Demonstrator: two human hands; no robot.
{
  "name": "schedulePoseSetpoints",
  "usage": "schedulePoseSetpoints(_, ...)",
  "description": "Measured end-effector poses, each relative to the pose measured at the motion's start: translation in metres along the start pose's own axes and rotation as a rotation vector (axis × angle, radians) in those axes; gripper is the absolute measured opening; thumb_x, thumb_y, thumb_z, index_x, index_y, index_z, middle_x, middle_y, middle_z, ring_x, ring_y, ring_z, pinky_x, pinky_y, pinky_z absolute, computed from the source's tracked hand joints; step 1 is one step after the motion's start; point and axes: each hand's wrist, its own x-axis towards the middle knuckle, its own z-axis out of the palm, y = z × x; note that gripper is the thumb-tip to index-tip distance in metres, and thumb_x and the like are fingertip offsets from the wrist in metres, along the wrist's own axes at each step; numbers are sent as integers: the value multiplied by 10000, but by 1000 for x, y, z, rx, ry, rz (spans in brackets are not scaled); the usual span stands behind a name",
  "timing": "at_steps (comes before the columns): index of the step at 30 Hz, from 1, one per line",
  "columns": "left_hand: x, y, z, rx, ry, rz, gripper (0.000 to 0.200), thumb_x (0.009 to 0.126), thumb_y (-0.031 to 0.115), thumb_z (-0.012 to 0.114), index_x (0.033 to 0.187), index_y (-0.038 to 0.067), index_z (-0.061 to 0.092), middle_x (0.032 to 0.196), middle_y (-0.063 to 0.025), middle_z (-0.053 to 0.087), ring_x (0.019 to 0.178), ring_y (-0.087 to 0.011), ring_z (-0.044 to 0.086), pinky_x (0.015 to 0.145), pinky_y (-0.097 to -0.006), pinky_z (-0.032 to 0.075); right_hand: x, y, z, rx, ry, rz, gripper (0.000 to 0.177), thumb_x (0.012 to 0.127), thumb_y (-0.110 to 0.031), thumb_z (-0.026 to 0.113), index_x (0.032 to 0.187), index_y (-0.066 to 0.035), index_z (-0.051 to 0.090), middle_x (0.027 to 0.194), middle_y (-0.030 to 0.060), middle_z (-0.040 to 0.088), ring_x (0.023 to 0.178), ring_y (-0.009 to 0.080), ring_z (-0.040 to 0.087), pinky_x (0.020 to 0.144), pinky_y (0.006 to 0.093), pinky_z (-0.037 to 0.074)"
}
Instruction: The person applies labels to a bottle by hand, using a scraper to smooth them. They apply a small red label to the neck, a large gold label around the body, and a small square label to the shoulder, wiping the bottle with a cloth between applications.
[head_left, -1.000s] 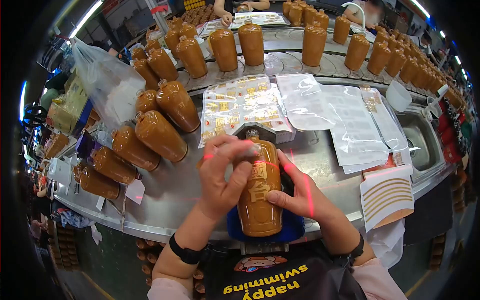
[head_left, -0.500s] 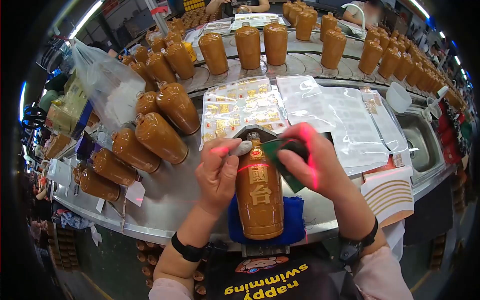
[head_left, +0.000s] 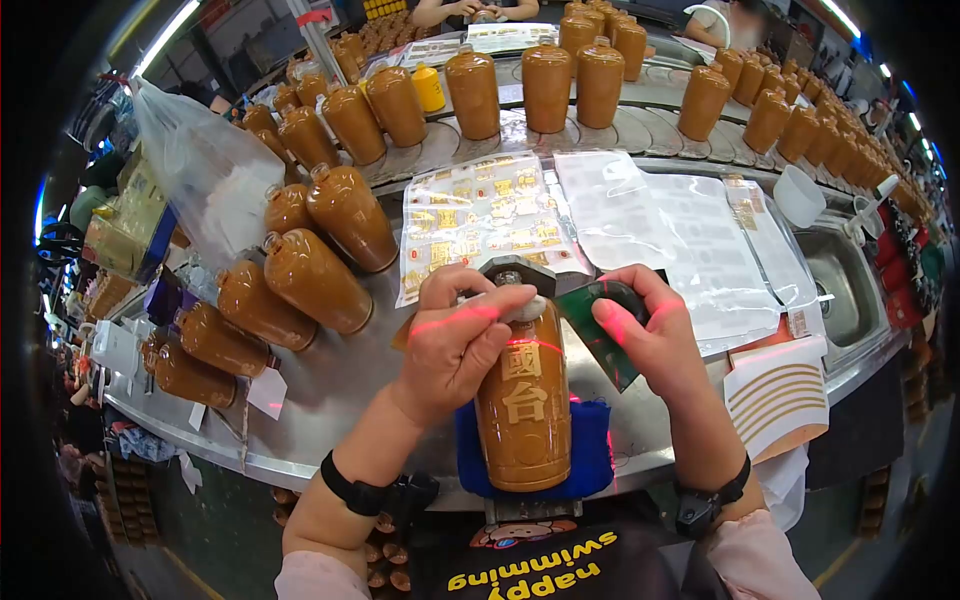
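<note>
A glossy brown bottle (head_left: pixel 522 440) with raised gold characters lies tilted on a blue cloth pad (head_left: pixel 592 450), its neck against a dark metal rest (head_left: pixel 515 266). My left hand (head_left: pixel 455 345) is over the bottle's upper left side. A white covering on one fingertip touches the shoulder, hiding the small red emblem; the thumb is apart and nothing shows gripped. To the right of the bottle, my right hand (head_left: pixel 650 330) grips a dark green flat scraper (head_left: pixel 600 335) between thumb and fingers, clear of the surface. Red laser lines cross both hands and the bottle.
Gold decal sheets (head_left: pixel 480 215) and white sheets (head_left: pixel 690 250) lie behind the bottle. Several brown bottles (head_left: pixel 325 280) stand on the left; others line the curved conveyor (head_left: pixel 640 125). A sink (head_left: pixel 845 280) is at right. Another person's hands (head_left: pixel 490 12) show at the back.
My left hand has moved right, its covered fingertip now across the bottle's shoulder. The scraper has drawn away to the right. Bottles on the conveyor have shifted right.
</note>
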Motion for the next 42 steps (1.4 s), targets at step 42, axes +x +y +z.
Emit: schedulePoseSetpoints(42, -60, 27, 21, 283, 193, -59, 551, 1004, 432, 420, 1332, 8, 550, 1280, -65, 621, 1195, -281, 467, 1082, -449, 265, -18, -1, 27, -620, 29, -817, 254, 810, -120, 757, 1037, -69, 654, 864, 39, 598, 800, 172, 599, 710, 300, 457)
